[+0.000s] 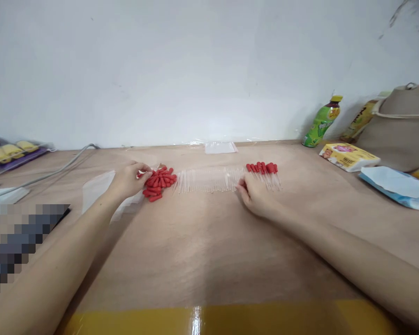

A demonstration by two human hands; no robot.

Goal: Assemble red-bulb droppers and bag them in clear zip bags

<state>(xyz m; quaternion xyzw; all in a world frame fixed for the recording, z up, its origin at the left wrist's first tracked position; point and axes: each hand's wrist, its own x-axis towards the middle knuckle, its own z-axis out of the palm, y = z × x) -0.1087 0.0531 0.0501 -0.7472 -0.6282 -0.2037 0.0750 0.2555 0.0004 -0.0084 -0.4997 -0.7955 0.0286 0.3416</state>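
My left hand (129, 179) reaches to a pile of small red rounded pieces (158, 179), thumb and forefinger closing around a red piece at its left edge. In the middle of the table lies a row of thin clear sticks (209, 180), side by side. At the right end of this row, my right hand (254, 193) has its fingers curled together; what they pinch is too small to make out. Just beyond that hand are several clear sticks with red tips (263, 167), partly covered by it.
Clear plastic bags (97, 188) lie under my left forearm. A small clear bag (220, 147) rests by the wall. On the right stand a green bottle (323, 122), a tissue pack (349, 156), a blue-white packet (398, 186) and a beige bag (401, 125). A grey cable (68, 164) crosses the left.
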